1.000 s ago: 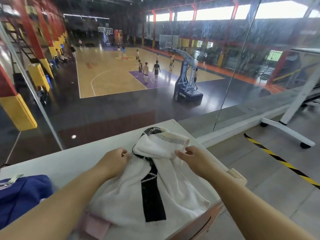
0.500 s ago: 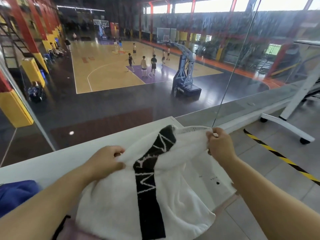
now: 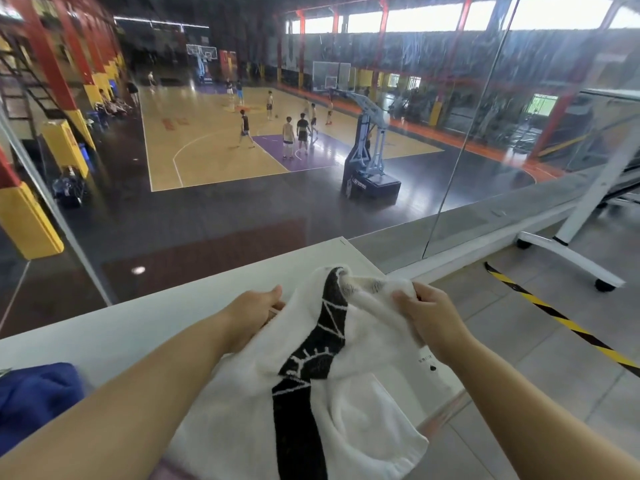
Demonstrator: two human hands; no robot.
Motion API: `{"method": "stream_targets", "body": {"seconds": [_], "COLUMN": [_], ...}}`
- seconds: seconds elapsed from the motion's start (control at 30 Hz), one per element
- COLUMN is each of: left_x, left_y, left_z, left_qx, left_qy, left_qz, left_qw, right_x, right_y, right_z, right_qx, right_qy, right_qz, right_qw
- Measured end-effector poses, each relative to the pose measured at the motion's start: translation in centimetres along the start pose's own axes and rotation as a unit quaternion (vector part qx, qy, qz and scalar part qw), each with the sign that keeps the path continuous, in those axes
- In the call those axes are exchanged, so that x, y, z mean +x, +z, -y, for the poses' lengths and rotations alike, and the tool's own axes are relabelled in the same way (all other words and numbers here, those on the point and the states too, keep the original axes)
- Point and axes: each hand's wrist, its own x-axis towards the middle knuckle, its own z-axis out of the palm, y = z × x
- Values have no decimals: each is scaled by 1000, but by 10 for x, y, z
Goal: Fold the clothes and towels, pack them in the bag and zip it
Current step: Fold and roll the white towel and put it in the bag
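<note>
Down at 8 o'clock on the white table point(image 3: 145, 323) sits a blue fabric bundle point(image 3: 34, 396). Might be the bag, can't tell from this angle.

Moving right, the white towel with the black stripe point(image 3: 374, 403) fills the 6 o'clock area. Its far end is held up and bunched, the middle sags, and the near right part hangs past the table's edge. Looks to me like the fold is only just being set up, so packing and zipping are a long way off.

Tip for this bit imo: pull the two held ends apart so the far edge goes taut and the stripe runs straight. Then bring corner to corner and lay it flat on the table rather than folding in mid-air. Folding over that wad at the towel's 12 o'clock would give a lumpy bundle.

Grips:
- The left hand point(image 3: 254, 310) is at about 9 o'clock of the towel, with its thumb on top of the left edge. The fingers are tucked under the cloth, so I'm reading it as a pinch, not a flat palm.
- The right hand point(image 3: 427, 317) is at about 2 o'clock, fingers curled tight round a wad of the far corner, fist style.

Further right around 3 o'clock there's yellow-and-black floor tape point(image 3: 550, 313) and a white wheeled stand foot point(image 3: 568, 258), well apart from all this.
</note>
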Motion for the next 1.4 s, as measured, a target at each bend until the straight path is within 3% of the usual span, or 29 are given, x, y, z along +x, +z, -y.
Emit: {"method": "stream_targets", "body": {"seconds": [0.2, 0.43, 0.73, 0.87, 1.03, 1.27, 1.4], "left_x": [3, -29, -94, -131, -164, -200, -212], "left_y": [19, -6, -49, -72, -100, -104, -106], "left_z": [-18, -48, -87, -107, -121, -121, -119], "left_qx": [-38, -95, -132, -168, -263, -185, -188], "left_qy": [35, 5, 144, 187, 169, 225, 262], "left_qz": [-29, 39, -145, -148, -167, -159, -171], "left_qw": [998, 995, 970, 957, 935, 944, 931], "right_x": [-13, -18, -25, -33, -46, -58, -65], "right_y": [-22, -48, -50, -49, -43, -42, -42], "right_z": [5, 38, 114, 146, 179, 205, 209], "right_qx": [-15, -55, -72, -71, -111, -70, -109], "right_qy": [7, -5, -110, -138, -184, -177, -186], "right_qz": [12, -49, -124, -153, -164, -186, -188], "right_qw": [1000, 997, 984, 976, 963, 964, 958]}}
